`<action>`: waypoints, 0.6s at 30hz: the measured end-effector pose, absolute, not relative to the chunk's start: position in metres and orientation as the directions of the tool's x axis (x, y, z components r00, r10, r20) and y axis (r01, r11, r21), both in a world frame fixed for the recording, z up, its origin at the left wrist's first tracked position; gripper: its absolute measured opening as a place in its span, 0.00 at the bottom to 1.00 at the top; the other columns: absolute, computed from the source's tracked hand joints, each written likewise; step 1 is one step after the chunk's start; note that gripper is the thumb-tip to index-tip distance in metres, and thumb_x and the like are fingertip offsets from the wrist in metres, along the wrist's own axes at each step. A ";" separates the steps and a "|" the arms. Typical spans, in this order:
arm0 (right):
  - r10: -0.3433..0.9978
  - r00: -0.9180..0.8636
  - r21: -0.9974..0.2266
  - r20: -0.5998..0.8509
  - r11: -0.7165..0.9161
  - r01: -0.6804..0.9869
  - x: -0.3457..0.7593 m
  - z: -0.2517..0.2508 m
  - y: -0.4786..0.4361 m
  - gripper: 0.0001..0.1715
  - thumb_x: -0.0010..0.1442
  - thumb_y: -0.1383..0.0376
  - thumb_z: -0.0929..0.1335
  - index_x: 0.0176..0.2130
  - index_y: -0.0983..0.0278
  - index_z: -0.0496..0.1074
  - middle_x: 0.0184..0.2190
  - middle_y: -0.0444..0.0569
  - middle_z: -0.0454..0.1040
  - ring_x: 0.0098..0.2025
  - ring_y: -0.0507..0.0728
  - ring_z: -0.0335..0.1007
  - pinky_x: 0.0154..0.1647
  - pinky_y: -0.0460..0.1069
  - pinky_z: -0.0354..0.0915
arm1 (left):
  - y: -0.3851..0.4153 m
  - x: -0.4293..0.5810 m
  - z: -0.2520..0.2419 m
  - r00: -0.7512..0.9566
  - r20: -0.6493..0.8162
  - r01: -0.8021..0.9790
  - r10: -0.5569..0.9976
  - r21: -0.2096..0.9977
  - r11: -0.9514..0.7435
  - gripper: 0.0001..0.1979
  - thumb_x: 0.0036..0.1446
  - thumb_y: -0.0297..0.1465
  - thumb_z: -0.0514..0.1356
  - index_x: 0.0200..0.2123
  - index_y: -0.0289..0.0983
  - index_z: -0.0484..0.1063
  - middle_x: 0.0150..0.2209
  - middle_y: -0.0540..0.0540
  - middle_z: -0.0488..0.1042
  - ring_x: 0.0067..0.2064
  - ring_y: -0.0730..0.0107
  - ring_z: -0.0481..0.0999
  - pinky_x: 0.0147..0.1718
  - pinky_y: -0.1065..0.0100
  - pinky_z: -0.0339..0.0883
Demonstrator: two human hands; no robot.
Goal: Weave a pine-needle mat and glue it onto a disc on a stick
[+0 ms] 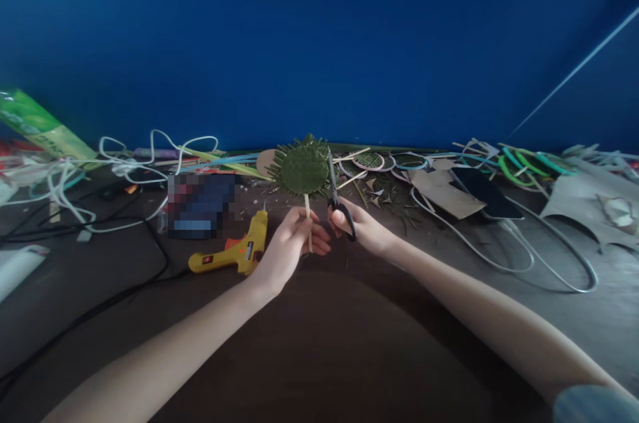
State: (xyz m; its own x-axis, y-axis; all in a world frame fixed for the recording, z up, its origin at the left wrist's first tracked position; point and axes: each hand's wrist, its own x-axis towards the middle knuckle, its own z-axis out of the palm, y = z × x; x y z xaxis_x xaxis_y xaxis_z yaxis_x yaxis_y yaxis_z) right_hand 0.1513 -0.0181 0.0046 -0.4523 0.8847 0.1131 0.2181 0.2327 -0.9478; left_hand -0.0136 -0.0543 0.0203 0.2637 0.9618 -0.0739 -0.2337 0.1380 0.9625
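A round green disc [302, 170], edged with short strips that stick out like rays, stands upright on a thin pale stick [308, 210]. My left hand [294, 240] pinches that stick below the disc. Black-handled scissors [344, 220] are in my right hand [362, 226], with fingers at the handle loops. Their blades point up along the right side of the disc, close to its strips. Whether the blades touch a strip I cannot make out. A yellow hot glue gun [234, 253] lies just left of my left hand.
Green cuttings [399, 206] and paper scraps lie behind my right hand. A phone [486, 193] rests on brown cardboard [444, 190] with a white cable [539, 263] looping forward. White cords [64, 190], a black cable [100, 310] and a partly blurred dark packet [204, 206] lie left. A blue wall [319, 43] rises behind.
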 end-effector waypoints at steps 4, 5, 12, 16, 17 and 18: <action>0.903 -0.413 -0.941 0.123 0.238 0.241 0.149 0.004 -0.019 0.33 0.48 0.35 0.59 0.29 0.62 0.57 0.22 0.40 0.58 0.25 0.49 0.53 0.26 0.47 0.52 | -0.056 -0.013 0.021 0.260 -0.074 -0.244 0.963 0.960 0.140 0.03 0.61 0.28 0.51 0.34 0.36 0.60 0.25 0.49 0.74 0.25 0.75 0.74 0.27 0.72 0.69; 0.907 -0.404 -0.939 0.117 0.234 0.253 0.149 0.004 -0.019 0.33 0.49 0.35 0.59 0.28 0.62 0.57 0.22 0.40 0.58 0.24 0.49 0.53 0.25 0.47 0.52 | -0.056 -0.013 0.021 0.258 -0.073 -0.245 0.963 0.960 0.139 0.03 0.61 0.28 0.51 0.34 0.36 0.60 0.25 0.49 0.74 0.25 0.74 0.74 0.27 0.72 0.69; 0.928 -0.348 -0.917 0.135 0.250 0.312 0.148 0.004 -0.021 0.29 0.52 0.39 0.60 0.25 0.62 0.55 0.20 0.39 0.54 0.23 0.48 0.49 0.24 0.46 0.49 | -0.056 -0.012 0.019 0.251 -0.072 -0.249 0.965 0.959 0.136 0.03 0.60 0.29 0.52 0.34 0.36 0.61 0.25 0.48 0.74 0.25 0.73 0.75 0.28 0.70 0.69; 0.942 -0.306 -0.908 0.136 0.242 0.342 0.145 0.003 -0.021 0.28 0.52 0.41 0.62 0.24 0.62 0.55 0.19 0.38 0.53 0.24 0.48 0.49 0.24 0.46 0.48 | -0.057 -0.012 0.019 0.252 -0.067 -0.250 0.965 0.959 0.132 0.03 0.61 0.29 0.52 0.34 0.36 0.61 0.25 0.48 0.73 0.26 0.73 0.75 0.29 0.70 0.70; 0.946 -0.294 -0.905 0.136 0.239 0.352 0.145 0.004 -0.021 0.27 0.52 0.42 0.62 0.24 0.62 0.56 0.19 0.38 0.54 0.24 0.49 0.48 0.24 0.46 0.48 | -0.057 -0.012 0.018 0.256 -0.064 -0.250 0.965 0.959 0.130 0.03 0.61 0.29 0.51 0.34 0.36 0.61 0.25 0.48 0.73 0.26 0.72 0.75 0.29 0.70 0.70; 0.950 -0.282 -0.901 0.138 0.238 0.361 0.144 0.004 -0.022 0.27 0.52 0.42 0.62 0.24 0.62 0.56 0.19 0.38 0.54 0.24 0.49 0.48 0.24 0.46 0.48 | -0.058 -0.012 0.018 0.260 -0.061 -0.249 0.964 0.960 0.128 0.03 0.61 0.29 0.52 0.34 0.36 0.61 0.25 0.48 0.74 0.27 0.72 0.76 0.29 0.70 0.70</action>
